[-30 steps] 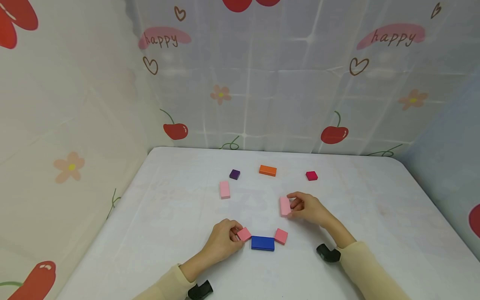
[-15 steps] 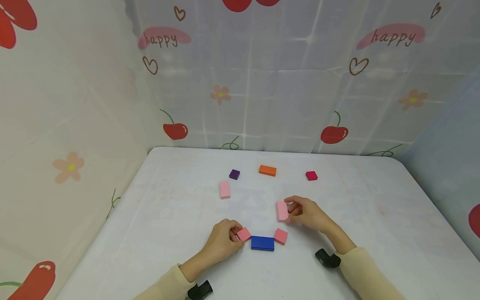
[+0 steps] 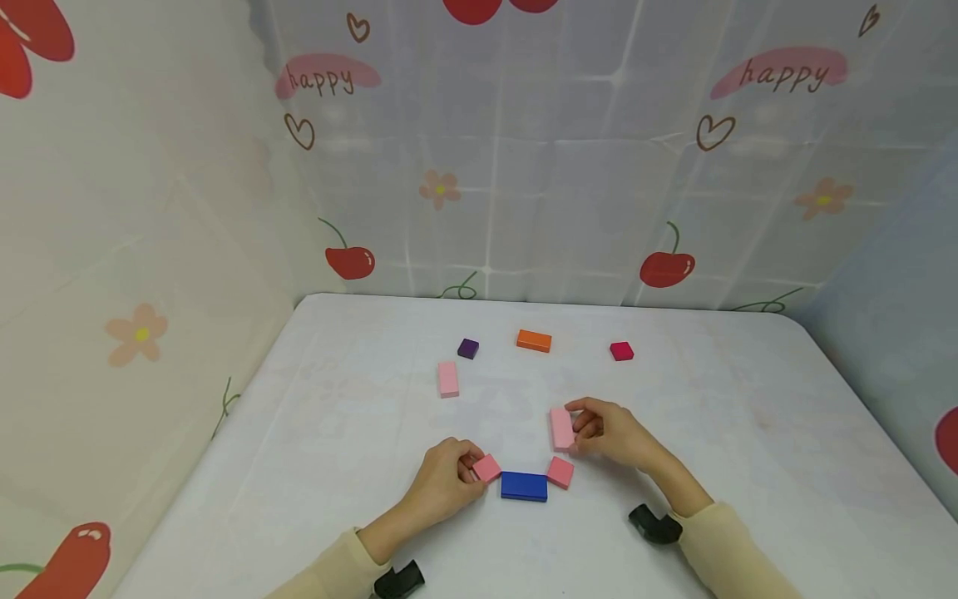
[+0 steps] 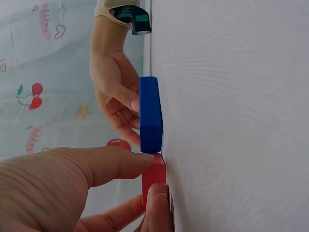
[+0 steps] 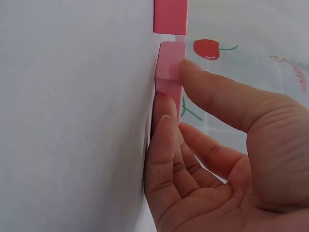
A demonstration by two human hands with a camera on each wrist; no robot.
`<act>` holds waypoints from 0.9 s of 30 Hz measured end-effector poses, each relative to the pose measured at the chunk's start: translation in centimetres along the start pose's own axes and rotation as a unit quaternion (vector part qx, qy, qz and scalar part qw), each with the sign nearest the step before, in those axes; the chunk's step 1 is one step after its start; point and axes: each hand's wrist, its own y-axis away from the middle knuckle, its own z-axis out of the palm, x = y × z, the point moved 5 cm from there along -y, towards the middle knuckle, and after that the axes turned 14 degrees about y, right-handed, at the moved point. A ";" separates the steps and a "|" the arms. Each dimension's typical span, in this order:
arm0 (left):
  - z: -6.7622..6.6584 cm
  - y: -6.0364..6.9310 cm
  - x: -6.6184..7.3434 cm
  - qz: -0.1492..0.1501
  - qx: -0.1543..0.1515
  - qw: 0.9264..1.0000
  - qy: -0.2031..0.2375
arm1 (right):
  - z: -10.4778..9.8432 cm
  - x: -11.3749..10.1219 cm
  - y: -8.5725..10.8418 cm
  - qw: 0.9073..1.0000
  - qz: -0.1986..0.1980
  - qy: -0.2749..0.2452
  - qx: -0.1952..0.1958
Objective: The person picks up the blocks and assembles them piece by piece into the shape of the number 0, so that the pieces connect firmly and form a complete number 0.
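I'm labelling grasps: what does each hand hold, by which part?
The left hand pinches the left small pink block at its left side; the right hand, the nearer long pink block at its right side.

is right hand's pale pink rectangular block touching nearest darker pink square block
Apart: right wrist view shows a gap between the pale block and the darker block.

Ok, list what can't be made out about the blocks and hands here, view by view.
Head: the face of the light pink block toward the right hand, covered by fingers.
Head: the face of the dark pink block toward the left hand, also covered by fingers.
Left wrist: the right hand's grip, hidden behind the blue block.
Right wrist: one end of the other dark pink block, cut off by the top edge.
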 end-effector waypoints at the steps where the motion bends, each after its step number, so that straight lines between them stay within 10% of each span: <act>1: 0.0 0.0 0.0 0.000 0.000 1.000 0.000 | 0.0 0.0 0.0 1.000 -0.001 -0.002 -0.002; 27: 0.0 -0.1 -0.1 0.002 0.001 1.000 0.000 | 0.3 0.1 0.3 0.999 -0.035 -0.008 -0.010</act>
